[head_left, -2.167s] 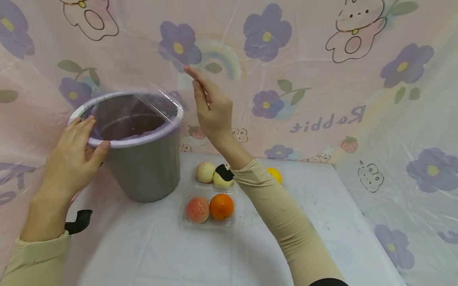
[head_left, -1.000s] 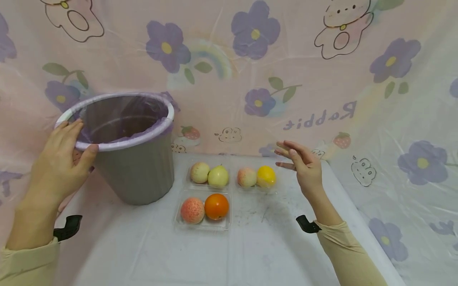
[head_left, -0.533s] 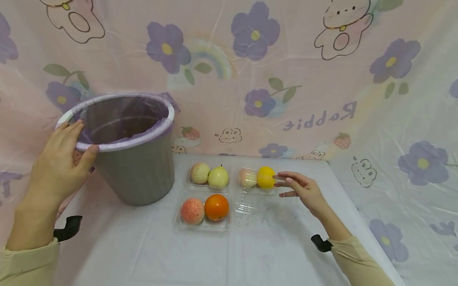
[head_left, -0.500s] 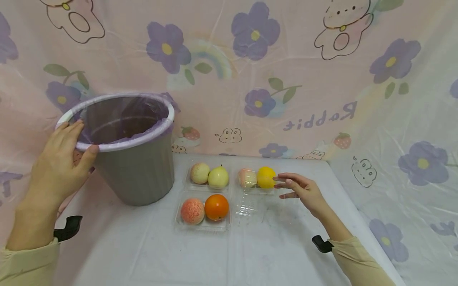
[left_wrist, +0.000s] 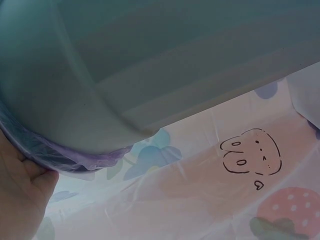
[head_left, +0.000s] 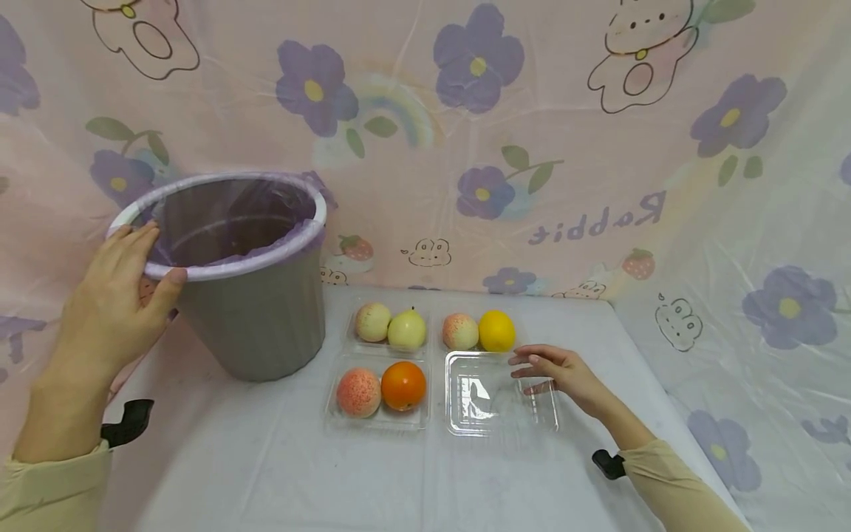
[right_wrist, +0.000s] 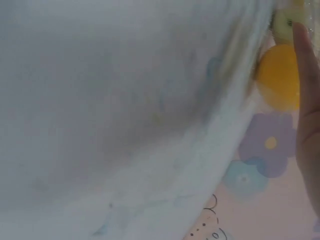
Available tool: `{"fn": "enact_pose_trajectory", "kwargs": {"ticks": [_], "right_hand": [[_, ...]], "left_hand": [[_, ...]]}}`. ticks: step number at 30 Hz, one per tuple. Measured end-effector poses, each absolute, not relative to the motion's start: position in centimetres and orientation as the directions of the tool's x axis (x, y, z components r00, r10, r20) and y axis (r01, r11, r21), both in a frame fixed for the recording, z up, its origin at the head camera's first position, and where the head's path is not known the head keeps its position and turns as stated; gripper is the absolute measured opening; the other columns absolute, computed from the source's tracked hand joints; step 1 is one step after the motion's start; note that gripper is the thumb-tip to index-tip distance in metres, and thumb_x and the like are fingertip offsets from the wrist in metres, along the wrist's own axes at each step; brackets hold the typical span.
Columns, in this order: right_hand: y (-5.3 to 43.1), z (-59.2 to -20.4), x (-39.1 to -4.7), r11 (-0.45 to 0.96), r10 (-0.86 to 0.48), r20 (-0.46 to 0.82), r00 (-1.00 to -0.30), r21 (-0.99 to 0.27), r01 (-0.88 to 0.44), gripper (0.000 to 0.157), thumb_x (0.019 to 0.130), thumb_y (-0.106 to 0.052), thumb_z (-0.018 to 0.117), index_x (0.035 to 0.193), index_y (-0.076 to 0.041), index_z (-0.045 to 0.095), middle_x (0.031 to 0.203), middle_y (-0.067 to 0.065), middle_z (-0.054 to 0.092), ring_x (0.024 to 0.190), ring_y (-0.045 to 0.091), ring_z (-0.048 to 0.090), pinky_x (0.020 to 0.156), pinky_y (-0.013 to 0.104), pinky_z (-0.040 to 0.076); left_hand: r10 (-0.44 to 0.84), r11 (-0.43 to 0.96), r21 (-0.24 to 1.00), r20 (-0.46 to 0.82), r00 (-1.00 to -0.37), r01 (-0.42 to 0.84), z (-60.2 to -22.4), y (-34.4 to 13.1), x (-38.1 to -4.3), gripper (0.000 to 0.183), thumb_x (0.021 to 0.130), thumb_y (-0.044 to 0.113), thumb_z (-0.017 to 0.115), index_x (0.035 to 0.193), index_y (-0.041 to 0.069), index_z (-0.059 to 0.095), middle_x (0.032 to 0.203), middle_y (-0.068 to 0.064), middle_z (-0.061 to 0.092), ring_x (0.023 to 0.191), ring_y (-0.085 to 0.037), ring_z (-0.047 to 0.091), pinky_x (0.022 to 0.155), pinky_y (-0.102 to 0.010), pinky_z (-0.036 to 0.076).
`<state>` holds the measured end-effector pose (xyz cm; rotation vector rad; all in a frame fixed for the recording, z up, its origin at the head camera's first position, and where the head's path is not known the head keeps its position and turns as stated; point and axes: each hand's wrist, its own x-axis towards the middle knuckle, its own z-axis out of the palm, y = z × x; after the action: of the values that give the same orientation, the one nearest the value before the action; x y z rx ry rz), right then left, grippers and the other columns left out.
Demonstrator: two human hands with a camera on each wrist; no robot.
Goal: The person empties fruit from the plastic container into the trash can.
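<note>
My left hand [head_left: 109, 310] grips the near-left rim of a grey trash can [head_left: 266, 310], thumb outside and fingertips over the rim. A purple bag [left_wrist: 90, 157] lines the can and folds over its edge. At the right, my right hand [head_left: 565, 377] holds the far right part of a clear plastic container [head_left: 479, 395], low over the table. No fruit shows in this container. Its contact with the fingers is hard to make out through the plastic. Behind it sit a peach [head_left: 460, 331] and a round yellow fruit [head_left: 496, 330], the latter close to my right fingertips.
Left of the clear container, one clear box holds a peach [head_left: 359, 392] and an orange [head_left: 403, 386]. Behind that, another holds a pale round fruit [head_left: 373, 321] and a pear [head_left: 407, 329]. A patterned curtain [head_left: 425, 148] hangs behind the white table [head_left: 372, 480].
My right hand went from above the can with clear plastic to the right side, then toward the table's front; the clear container now lies before the peach and yellow fruit. My left hand stays on the rim.
</note>
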<state>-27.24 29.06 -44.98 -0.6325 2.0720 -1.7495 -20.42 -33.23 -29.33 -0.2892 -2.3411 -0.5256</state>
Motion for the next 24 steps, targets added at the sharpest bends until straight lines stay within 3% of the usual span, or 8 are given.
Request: {"fn": "enact_pose_trajectory", "kwargs": {"ticks": [7,14,24], "right_hand": [[28.4,-46.4,-27.4,0.144,-0.521,-0.023,-0.853,-0.988,-0.061,0.045,0.101,-0.019,0.046,0.137,0.007,0.041,0.128,0.03,0.053,0.116,0.049,0.051,0.081,0.053,0.053],[28.4,-47.3,-27.7,0.227,-0.516,0.009,-0.856,-0.963,-0.146,0.041,0.101,-0.02,0.046,0.135,0.002,0.047,0.124,0.019,0.061,0.116,0.039,0.055,0.097,0.039,0.046],[28.1,-48.1,-27.9,0.271,-0.507,-0.014,-0.862,-0.952,-0.144,0.041,0.101,-0.021,0.047,0.134,0.002,0.049,0.122,0.016,0.063,0.115,0.034,0.057,0.093,0.037,0.049]], "left_hand": [[0.054,0.892,0.292,0.689,-0.723,0.346,-29.4,-33.3,-20.5,0.061,0.096,0.037,0.049,0.144,0.002,0.038,0.147,-0.02,0.038,0.141,-0.034,0.023,0.116,-0.048,0.015],[0.055,0.891,0.29,0.693,-0.719,0.348,-29.4,-33.3,-20.5,0.062,0.096,0.039,0.049,0.143,0.001,0.038,0.146,-0.021,0.038,0.141,-0.035,0.024,0.116,-0.048,0.016],[0.056,0.891,0.284,0.706,-0.706,0.355,-29.4,-33.3,-20.7,0.063,0.095,0.041,0.049,0.141,0.0,0.041,0.144,-0.022,0.041,0.14,-0.035,0.026,0.116,-0.045,0.016]]}}
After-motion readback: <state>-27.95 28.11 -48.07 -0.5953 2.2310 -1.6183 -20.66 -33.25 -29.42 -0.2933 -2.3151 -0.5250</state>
